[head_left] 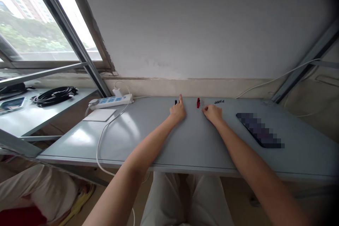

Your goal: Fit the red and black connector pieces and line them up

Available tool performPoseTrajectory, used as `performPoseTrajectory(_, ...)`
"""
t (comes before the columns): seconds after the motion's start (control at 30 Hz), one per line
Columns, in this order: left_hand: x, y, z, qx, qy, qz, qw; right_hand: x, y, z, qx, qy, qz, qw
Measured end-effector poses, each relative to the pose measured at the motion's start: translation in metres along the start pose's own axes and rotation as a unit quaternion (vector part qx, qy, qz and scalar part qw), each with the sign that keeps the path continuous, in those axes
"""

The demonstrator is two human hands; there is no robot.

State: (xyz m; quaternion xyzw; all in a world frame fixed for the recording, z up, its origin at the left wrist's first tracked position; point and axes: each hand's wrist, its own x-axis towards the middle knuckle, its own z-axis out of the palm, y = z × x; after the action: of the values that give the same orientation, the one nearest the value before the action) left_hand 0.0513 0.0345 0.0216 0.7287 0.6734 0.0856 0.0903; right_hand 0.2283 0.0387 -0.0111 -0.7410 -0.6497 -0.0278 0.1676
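My left hand (pixel 178 110) rests near the back of the grey table (pixel 190 141), its index finger stretched out beside a small black item (pixel 176 102); a bit of red shows by that finger. My right hand (pixel 212 112) lies on the table with its fingers curled together; whatever they hold, if anything, is too small to make out. A small red object (pixel 198 103) stands between the hands, nearer the right one. Several small dark pieces (pixel 219 102) lie just behind my right hand.
A white power strip (pixel 112 101), a flat white box (pixel 100 114) and a loose white cable (pixel 102 132) occupy the left. To the right lies a blurred phone-like slab (pixel 258 130). Coiled black cable (pixel 57 95) sits on the neighbouring table. A person's leg (pixel 50 187) shows at lower left.
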Motion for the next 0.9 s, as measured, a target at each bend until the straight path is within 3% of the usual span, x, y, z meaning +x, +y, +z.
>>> performPoseTrajectory(0.1, 0.004, 0.001, 0.002, 0.016, -0.001, 0.013, 1.000, -0.006, -0.003, -0.007, -0.005, -0.001, -0.014, 1.000)
performPoseTrajectory(0.3, 0.010, 0.001, 0.006, 0.034, 0.064, 0.061, 0.996, -0.012, -0.008, -0.010, 0.021, -0.003, -0.038, 0.999)
performPoseTrajectory(0.47, 0.005, 0.000, 0.007, -0.092, 0.089, 0.049, 0.991, -0.014, -0.014, -0.008, 0.106, 0.007, -0.061, 0.992)
performPoseTrajectory(0.53, -0.001, 0.001, 0.008, -0.207, 0.090, 0.053, 0.973, -0.015, -0.018, -0.006, 0.172, -0.002, -0.081, 0.982)
performPoseTrajectory(0.67, -0.015, 0.002, 0.011, -0.427, 0.037, 0.062, 0.902, -0.017, -0.026, -0.002, 0.272, -0.069, -0.131, 0.951)
performPoseTrajectory(0.77, -0.025, 0.003, 0.010, -0.499, 0.026, 0.052, 0.865, -0.017, -0.028, 0.001, 0.329, -0.103, -0.148, 0.927)
performPoseTrajectory(0.9, -0.033, 0.003, 0.006, -0.557, 0.030, 0.039, 0.829, -0.017, -0.028, 0.000, 0.368, -0.071, -0.152, 0.915)
